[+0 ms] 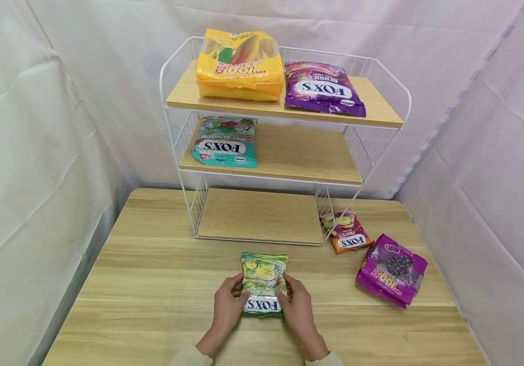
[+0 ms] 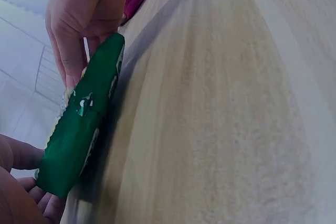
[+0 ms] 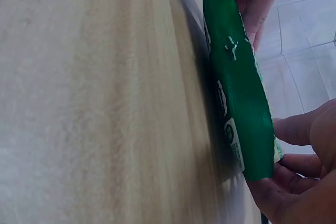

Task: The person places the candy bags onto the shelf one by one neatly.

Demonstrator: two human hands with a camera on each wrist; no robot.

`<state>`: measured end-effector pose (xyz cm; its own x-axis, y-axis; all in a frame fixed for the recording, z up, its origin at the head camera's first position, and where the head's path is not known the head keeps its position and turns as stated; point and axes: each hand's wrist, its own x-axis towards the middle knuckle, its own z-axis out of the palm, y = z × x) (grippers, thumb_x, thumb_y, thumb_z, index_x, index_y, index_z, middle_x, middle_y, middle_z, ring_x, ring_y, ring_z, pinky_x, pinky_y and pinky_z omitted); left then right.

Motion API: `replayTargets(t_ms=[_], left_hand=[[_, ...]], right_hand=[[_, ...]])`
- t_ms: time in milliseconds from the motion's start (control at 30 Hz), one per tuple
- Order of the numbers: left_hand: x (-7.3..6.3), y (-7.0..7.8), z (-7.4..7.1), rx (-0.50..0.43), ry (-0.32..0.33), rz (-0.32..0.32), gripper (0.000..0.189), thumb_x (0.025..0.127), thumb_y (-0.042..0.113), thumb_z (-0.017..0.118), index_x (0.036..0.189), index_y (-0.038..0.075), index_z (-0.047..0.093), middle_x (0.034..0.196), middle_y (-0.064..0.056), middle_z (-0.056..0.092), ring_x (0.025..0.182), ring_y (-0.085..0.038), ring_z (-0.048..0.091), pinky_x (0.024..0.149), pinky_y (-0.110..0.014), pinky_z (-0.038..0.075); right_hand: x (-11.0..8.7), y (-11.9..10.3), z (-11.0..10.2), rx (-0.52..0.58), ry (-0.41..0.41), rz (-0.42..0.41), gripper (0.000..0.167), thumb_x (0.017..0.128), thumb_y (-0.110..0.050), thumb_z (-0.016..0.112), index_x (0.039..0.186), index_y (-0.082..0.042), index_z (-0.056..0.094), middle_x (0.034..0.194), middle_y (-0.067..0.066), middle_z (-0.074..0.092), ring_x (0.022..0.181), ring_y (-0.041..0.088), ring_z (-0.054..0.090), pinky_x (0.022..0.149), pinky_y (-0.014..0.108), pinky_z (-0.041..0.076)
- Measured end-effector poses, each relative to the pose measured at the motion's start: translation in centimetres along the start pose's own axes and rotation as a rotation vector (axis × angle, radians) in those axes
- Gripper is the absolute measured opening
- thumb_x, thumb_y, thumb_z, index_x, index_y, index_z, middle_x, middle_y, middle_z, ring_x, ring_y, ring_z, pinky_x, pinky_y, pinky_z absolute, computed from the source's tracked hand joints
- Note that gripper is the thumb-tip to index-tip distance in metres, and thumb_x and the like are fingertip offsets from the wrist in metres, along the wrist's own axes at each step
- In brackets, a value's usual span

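Both hands hold a green FOX'S candy bag point(image 1: 264, 282) by its two sides, just in front of the shelf rack. My left hand point(image 1: 228, 304) grips the bag's left edge, thumb on the printed face. On the opposite edge my right hand point(image 1: 298, 307) grips it the same way. In the left wrist view the bag's green bottom end point(image 2: 79, 114) faces the camera, a little above the table. The right wrist view shows that end point(image 3: 239, 93) too, with the right fingers curled under the bag.
A white wire rack with wooden shelves point(image 1: 262, 216) stands behind. It carries a yellow mango bag point(image 1: 239, 66), a purple FOX'S bag point(image 1: 323, 89) and a teal FOX'S bag point(image 1: 226, 142). On the table at right lie a red-orange FOX'S bag point(image 1: 346, 231) and a purple bag point(image 1: 392, 269).
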<state>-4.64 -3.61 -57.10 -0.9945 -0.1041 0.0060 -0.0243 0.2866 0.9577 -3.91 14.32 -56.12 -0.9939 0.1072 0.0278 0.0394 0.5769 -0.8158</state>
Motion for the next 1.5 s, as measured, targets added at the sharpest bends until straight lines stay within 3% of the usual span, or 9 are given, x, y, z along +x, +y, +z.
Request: replayTargets(t_ms=[300, 533, 833, 1033, 1267, 1500], left_hand=[[-0.1, 1.2, -0.1, 0.000, 0.008, 0.077, 0.045, 0.077, -0.010, 0.072, 0.120, -0.007, 0.060, 0.099, -0.009, 0.063, 0.088, -0.024, 0.062, 0.076, -0.032, 0.055], [-0.1, 2.4, -0.3, 0.000, 0.000, 0.053, 0.047, 0.078, -0.008, 0.071, 0.123, -0.004, 0.060, 0.103, -0.008, 0.063, 0.091, -0.022, 0.061, 0.077, -0.030, 0.054], [0.0, 4.2, -0.7, -0.030, 0.014, 0.049, 0.046, 0.081, -0.003, 0.072, 0.126, -0.002, 0.059, 0.108, -0.009, 0.061, 0.095, -0.022, 0.060, 0.079, -0.030, 0.054], [0.0, 5.4, -1.2, -0.054, 0.028, 0.078, 0.045, 0.083, 0.003, 0.072, 0.127, 0.000, 0.059, 0.105, -0.006, 0.061, 0.095, -0.020, 0.059, 0.082, -0.035, 0.052], [-0.1, 6.7, -1.6, -0.110, 0.035, 0.122, 0.046, 0.086, 0.008, 0.070, 0.130, 0.004, 0.058, 0.113, -0.006, 0.061, 0.100, -0.021, 0.058, 0.086, -0.038, 0.049], [0.0, 8.4, -2.0, -0.140, 0.049, 0.142, 0.046, 0.087, 0.005, 0.070, 0.131, 0.003, 0.057, 0.114, -0.008, 0.061, 0.103, -0.022, 0.057, 0.087, -0.040, 0.049]], right_hand=[[0.0, -0.7, -0.5, 0.014, 0.027, -0.046, 0.043, 0.085, -0.006, 0.071, 0.123, 0.007, 0.057, 0.103, 0.010, 0.062, 0.087, 0.019, 0.059, 0.065, 0.022, 0.053], [0.0, -1.5, -1.0, 0.016, 0.014, -0.027, 0.043, 0.087, -0.009, 0.070, 0.125, 0.006, 0.056, 0.103, 0.009, 0.062, 0.088, 0.019, 0.058, 0.062, 0.020, 0.053], [0.1, -2.9, -1.9, 0.061, 0.057, -0.075, 0.043, 0.086, -0.008, 0.071, 0.125, 0.006, 0.057, 0.102, 0.009, 0.062, 0.091, 0.021, 0.060, 0.063, 0.020, 0.054], [0.3, -3.8, -2.3, 0.082, 0.069, -0.079, 0.044, 0.087, -0.007, 0.070, 0.128, 0.003, 0.056, 0.105, 0.008, 0.061, 0.095, 0.020, 0.059, 0.065, 0.020, 0.054], [0.2, -5.2, -3.1, 0.084, 0.086, -0.098, 0.046, 0.088, -0.009, 0.069, 0.131, 0.000, 0.055, 0.107, 0.007, 0.061, 0.097, 0.020, 0.060, 0.067, 0.021, 0.054], [0.3, -6.5, -4.1, 0.073, 0.118, -0.145, 0.046, 0.088, -0.009, 0.069, 0.132, -0.002, 0.055, 0.109, 0.006, 0.062, 0.097, 0.018, 0.060, 0.069, 0.023, 0.055]])
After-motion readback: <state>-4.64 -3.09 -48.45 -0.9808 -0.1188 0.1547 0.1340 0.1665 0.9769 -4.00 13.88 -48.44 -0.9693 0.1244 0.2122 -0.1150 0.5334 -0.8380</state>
